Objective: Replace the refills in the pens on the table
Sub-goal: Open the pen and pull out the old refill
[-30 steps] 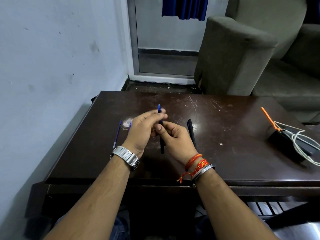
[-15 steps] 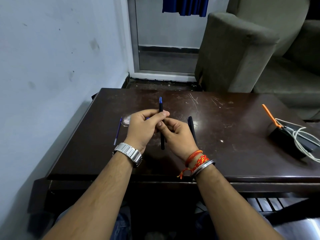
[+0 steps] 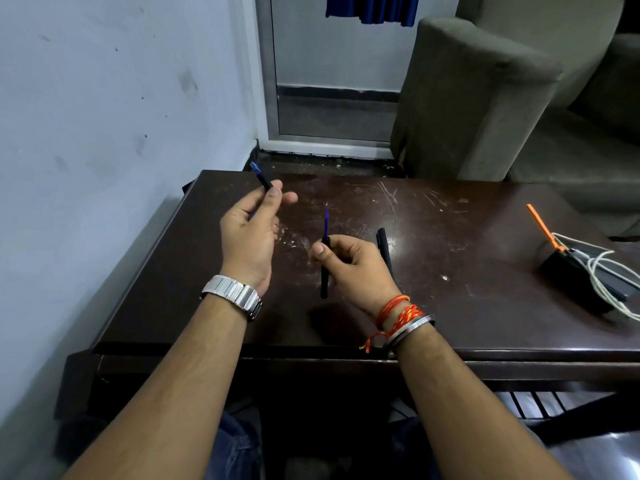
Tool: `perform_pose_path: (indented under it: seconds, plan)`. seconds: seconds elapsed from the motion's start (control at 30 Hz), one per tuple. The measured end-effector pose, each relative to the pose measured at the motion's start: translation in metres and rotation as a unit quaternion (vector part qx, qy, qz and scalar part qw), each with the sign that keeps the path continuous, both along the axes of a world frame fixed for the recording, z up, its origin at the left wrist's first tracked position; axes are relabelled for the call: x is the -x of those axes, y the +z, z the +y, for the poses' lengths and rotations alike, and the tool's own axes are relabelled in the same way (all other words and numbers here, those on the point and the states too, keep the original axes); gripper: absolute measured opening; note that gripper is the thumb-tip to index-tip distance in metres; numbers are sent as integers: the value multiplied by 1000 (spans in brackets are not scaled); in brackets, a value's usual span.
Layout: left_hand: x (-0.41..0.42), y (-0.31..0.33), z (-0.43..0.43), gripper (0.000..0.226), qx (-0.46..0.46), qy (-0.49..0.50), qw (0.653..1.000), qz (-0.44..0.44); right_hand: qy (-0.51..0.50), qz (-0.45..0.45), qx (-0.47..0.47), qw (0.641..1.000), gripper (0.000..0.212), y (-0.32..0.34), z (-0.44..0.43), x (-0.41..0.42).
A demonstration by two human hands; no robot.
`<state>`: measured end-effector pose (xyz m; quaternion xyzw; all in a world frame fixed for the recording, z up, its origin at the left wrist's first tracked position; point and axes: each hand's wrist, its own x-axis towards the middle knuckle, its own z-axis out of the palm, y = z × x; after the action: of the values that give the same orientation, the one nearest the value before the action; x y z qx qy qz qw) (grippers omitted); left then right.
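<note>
Hands have parted above the desk (image 3: 450, 306): left hand (image 3: 247, 237) pinches the tip section (image 3: 263, 180) in its fingers; right hand (image 3: 353, 268) grips the barrel (image 3: 324, 282) (blue refill (image 3: 326, 221) protruding), just left of the lying pen (image 3: 382, 239).

Right hand (image 3: 349, 261) gripped the pen barrel (image 3: 324, 282); the blue refill (image 3: 326, 221) protruded above the grip. Left hand (image 3: 249, 233) pinched the detached tip section (image 3: 263, 180)
</note>
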<state>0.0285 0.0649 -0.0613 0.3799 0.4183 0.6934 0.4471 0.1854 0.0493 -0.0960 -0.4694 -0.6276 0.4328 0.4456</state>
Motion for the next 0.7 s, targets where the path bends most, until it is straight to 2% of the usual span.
perform_pose_path:
  seconds: [0.1,0.2,0.27,0.33,0.47,0.6,0.7]
  plan:
    - [2,-12,-1,20,44,-31,989,140,-9,26,0,1000,15,3,1,-1]
    - [-5,-21,-3,23,95,-80,976,179,-13,44,-9,999,9,8,0,-2]
    - [-12,-28,-4,21,104,-76,970,207,-28,65,-16,997,5,11,0,-3]
    - [-21,-34,-6,16,101,-61,966,230,-49,102,-18,993,11,13,-2,0]
    - [-38,-39,-12,17,86,-1,965,249,-50,165,10,985,9,17,-5,5]
    - [-46,-41,-15,12,83,48,970,222,-69,154,7,986,5,18,-4,6]
    - [-46,-40,-14,27,86,72,972,205,-95,164,1,982,8,19,-1,6]
